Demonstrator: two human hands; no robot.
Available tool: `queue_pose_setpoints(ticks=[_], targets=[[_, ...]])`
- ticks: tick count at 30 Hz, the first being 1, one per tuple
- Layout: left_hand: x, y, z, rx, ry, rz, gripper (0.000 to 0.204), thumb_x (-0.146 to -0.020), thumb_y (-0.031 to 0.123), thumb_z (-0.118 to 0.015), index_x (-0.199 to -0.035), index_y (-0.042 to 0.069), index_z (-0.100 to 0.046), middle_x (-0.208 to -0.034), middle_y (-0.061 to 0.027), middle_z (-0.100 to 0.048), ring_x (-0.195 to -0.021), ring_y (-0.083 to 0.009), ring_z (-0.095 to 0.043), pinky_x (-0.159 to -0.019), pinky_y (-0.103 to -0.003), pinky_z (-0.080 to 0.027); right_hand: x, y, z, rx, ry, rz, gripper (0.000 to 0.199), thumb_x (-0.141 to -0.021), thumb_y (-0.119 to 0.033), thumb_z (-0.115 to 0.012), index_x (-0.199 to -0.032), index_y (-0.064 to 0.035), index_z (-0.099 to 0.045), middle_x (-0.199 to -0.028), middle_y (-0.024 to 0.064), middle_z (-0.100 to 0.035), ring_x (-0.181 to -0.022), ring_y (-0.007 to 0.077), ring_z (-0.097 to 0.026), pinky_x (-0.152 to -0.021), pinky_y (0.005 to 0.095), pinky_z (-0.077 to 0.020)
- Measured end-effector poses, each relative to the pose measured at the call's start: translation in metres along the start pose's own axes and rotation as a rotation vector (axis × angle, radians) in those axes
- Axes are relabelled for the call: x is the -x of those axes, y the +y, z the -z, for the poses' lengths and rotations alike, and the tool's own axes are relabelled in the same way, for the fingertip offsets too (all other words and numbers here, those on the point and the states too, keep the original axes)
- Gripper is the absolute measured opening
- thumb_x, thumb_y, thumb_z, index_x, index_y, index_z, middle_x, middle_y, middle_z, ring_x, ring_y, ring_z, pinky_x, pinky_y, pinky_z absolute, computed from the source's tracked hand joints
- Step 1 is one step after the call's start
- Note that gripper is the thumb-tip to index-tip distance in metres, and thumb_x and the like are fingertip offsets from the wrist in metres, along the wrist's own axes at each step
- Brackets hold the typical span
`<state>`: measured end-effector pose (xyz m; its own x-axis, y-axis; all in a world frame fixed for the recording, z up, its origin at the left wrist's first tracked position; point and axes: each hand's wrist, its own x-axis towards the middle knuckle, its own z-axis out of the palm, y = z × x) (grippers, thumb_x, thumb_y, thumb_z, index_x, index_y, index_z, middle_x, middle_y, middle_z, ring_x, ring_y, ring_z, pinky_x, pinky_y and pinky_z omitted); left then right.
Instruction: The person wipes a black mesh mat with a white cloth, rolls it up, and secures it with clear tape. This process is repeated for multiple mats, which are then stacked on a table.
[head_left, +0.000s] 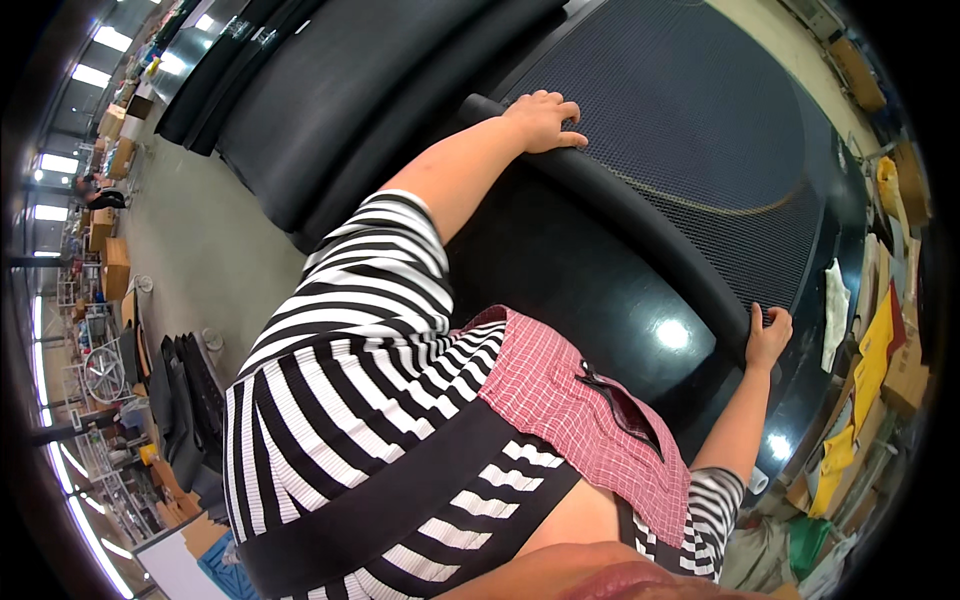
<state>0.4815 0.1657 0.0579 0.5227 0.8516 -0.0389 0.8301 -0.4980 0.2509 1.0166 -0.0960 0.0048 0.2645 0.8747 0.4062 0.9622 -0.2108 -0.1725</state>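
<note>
- Black mesh sheet [690,130] lies spread flat over the big table [560,270], its near edge wound into a thick roll [640,225] running from 12 o'clock down to 3 o'clock.
- Your left hand [545,120] lies on the roll's far end, its grip curled over the top, pinning it.
- Your right hand [768,335] wraps its grip around the near end, so both ends stay level.
- More dark rolls [300,90] lie at 11 o'clock.

glossy black table [600,290] under a dark mesh sheet [690,120], its near edge a rolled tube [640,220]
</note>
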Motion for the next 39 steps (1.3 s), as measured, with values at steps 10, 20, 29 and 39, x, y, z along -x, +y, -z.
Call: queue_pose_setpoints(ticks=[10,20,29,39], targets=[[-0.017,0.001,-0.002,0.084,0.087,0.057,0.042,-0.097,0.051,-0.063,-0.112,0.011,-0.065,-0.105,-0.0149,-0.073,-0.106,-0.0358,-0.068,-0.093,-0.049,-0.052,0.06,-0.032,0.009,0.157,0.136,0.172,0.057,-0.098,-0.049,-0.063,-0.13,-0.0014,-0.063,-0.124,0.0195,-0.067,-0.12,0.0412,-0.061,-0.105,0.0504,-0.0451],[0.069,0.019,-0.022,-0.158,0.25,-0.189,0.094,-0.068,0.048,-0.091,-0.143,0.008,-0.051,-0.146,-0.013,-0.055,-0.143,-0.0323,-0.044,-0.123,-0.055,-0.023,0.023,-0.051,0.023,0.07,-0.014,0.033,0.069,-0.08,-0.067,-0.072,-0.113,-0.0058,-0.069,-0.118,0.012,-0.068,-0.116,0.0336,-0.061,-0.101,0.0457,-0.0415],[-0.06,-0.012,0.02,0.093,-0.047,-0.325,0.084,-0.057,0.028,-0.097,-0.121,0.006,-0.048,-0.12,-0.0122,-0.05,-0.116,-0.0351,-0.054,-0.102,-0.042,-0.048,-0.097,-0.023,0.004,-0.214,-0.274,-0.211,0.062,-0.076,-0.065,-0.081,-0.082,-0.005,-0.066,-0.092,0.014,-0.07,-0.091,0.0335,-0.065,-0.081,0.046,-0.0517],[-0.012,-0.011,0.001,-0.342,0.175,-0.276,0.07,-0.084,0.047,-0.077,-0.138,0.006,-0.059,-0.143,-0.011,-0.059,-0.136,-0.0327,-0.05,-0.116,-0.047,-0.035,-0.082,-0.058,0.009,0.04,-0.067,0.067,0.07,-0.079,-0.072,-0.07,-0.071,-0.0033,-0.059,-0.083,0.0128,-0.065,-0.088,0.0343,-0.065,-0.075,0.0475,-0.0518]])
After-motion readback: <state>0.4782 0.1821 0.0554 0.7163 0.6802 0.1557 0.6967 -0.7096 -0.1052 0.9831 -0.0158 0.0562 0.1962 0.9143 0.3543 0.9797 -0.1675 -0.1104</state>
